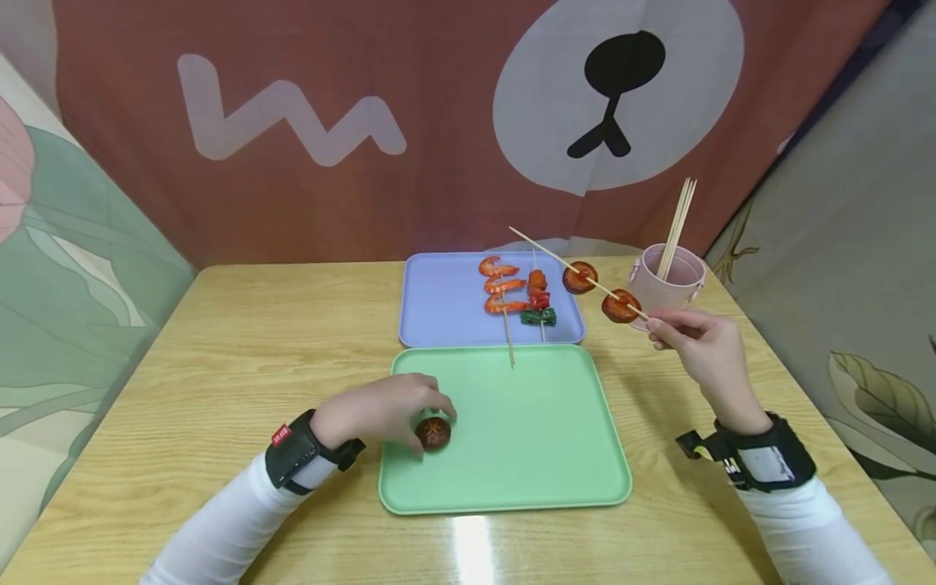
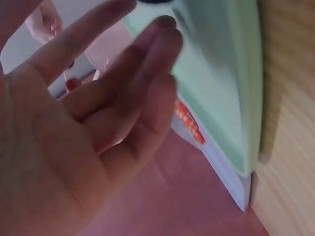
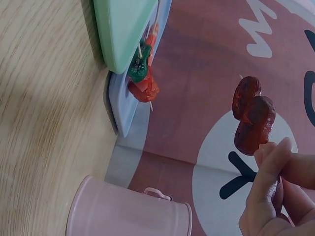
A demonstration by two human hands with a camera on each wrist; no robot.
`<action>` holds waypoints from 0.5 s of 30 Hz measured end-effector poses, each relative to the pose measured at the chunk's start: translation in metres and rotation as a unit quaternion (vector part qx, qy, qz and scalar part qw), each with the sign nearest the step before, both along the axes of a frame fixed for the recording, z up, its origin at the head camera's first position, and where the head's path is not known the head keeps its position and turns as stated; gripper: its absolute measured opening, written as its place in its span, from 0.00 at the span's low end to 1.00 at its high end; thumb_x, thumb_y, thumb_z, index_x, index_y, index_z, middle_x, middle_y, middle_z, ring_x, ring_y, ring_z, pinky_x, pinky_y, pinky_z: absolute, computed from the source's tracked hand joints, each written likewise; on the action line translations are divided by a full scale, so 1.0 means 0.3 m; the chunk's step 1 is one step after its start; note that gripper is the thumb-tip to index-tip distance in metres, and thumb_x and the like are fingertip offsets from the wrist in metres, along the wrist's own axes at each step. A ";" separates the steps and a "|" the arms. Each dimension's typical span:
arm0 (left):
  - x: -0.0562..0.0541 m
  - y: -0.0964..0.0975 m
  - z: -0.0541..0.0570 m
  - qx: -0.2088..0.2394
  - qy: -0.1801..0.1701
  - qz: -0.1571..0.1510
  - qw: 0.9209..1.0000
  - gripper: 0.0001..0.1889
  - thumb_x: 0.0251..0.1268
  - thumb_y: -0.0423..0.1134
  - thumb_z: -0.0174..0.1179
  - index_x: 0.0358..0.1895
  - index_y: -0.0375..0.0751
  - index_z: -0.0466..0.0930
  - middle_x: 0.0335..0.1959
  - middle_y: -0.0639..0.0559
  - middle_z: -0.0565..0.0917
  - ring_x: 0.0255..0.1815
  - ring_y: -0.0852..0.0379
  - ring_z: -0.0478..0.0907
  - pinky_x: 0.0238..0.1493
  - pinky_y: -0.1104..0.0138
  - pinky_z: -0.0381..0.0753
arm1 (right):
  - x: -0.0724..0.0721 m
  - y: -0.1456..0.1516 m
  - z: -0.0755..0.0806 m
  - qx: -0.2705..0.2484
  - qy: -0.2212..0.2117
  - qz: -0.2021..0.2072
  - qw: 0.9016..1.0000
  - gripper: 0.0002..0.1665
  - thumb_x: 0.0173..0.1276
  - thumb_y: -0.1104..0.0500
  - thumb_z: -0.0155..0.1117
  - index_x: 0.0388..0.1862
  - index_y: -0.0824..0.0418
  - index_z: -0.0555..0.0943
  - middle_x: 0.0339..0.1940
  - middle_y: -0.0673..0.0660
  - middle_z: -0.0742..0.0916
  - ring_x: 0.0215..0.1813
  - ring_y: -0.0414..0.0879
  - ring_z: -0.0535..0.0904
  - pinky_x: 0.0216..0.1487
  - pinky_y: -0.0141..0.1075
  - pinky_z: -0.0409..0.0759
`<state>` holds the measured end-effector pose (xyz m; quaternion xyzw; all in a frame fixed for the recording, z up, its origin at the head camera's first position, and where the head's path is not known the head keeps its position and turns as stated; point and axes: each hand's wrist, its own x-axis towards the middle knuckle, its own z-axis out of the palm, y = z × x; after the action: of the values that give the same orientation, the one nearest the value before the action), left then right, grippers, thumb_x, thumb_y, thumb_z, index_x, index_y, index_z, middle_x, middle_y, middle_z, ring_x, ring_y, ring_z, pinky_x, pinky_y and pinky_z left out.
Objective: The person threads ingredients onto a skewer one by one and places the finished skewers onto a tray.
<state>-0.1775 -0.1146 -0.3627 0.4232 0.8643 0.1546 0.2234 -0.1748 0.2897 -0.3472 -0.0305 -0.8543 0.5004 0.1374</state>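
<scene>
My right hand (image 1: 702,349) pinches the lower end of a bamboo skewer (image 1: 537,244), raised at a slant above the table. Two glossy brown mushroom caps (image 1: 621,306) are threaded on it, a little apart; from the right wrist they look overlapped (image 3: 256,123). On the left part of the green tray (image 1: 526,431) lies a dark shiitake mushroom cap (image 1: 433,434) with a star cut on top. The thumb and fingers of my left hand (image 1: 391,410) curl round this cap. Only its dark edge shows at the top of the left wrist view, beyond the bent fingers (image 2: 157,98).
Behind the green tray is a blue tray (image 1: 442,301) with a shrimp skewer (image 1: 504,284) and a skewer of red, orange and green pieces (image 1: 539,299). At the back right, a pink bucket (image 1: 683,272) holds several bare skewers (image 1: 678,227). A printed cloth (image 1: 453,203) hangs behind the table.
</scene>
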 end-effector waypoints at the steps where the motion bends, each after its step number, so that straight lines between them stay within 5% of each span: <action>1: 0.007 0.004 -0.004 -0.004 0.000 -0.001 1.000 0.25 0.38 0.38 0.77 0.47 0.52 0.82 0.40 0.57 0.77 0.41 0.60 0.72 0.43 0.70 0.76 | 0.000 -0.001 -0.001 -0.002 -0.003 0.001 1.000 0.20 0.64 0.59 0.65 0.46 0.76 0.81 0.25 0.37 0.85 0.25 0.32 0.82 0.29 0.24 0.82; 7: 0.029 0.017 -0.016 -0.008 0.014 0.005 1.000 0.22 0.38 0.29 0.73 0.41 0.53 0.82 0.34 0.57 0.74 0.35 0.62 0.70 0.36 0.74 0.74 | 0.004 -0.008 -0.002 0.017 -0.015 -0.002 1.000 0.20 0.65 0.57 0.65 0.47 0.74 0.81 0.25 0.38 0.85 0.26 0.31 0.82 0.29 0.24 0.81; 15: 0.029 0.027 -0.015 -0.005 0.014 0.002 1.000 0.21 0.39 0.29 0.74 0.41 0.51 0.81 0.33 0.57 0.74 0.35 0.63 0.70 0.34 0.75 0.74 | 0.004 -0.013 0.002 0.019 -0.012 0.001 1.000 0.20 0.65 0.57 0.64 0.46 0.74 0.81 0.26 0.39 0.85 0.26 0.31 0.82 0.30 0.25 0.82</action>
<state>-0.1689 -0.1066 -0.3672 0.4225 0.8690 0.1450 0.2128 -0.1737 0.2858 -0.3466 -0.0333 -0.8651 0.4838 0.1278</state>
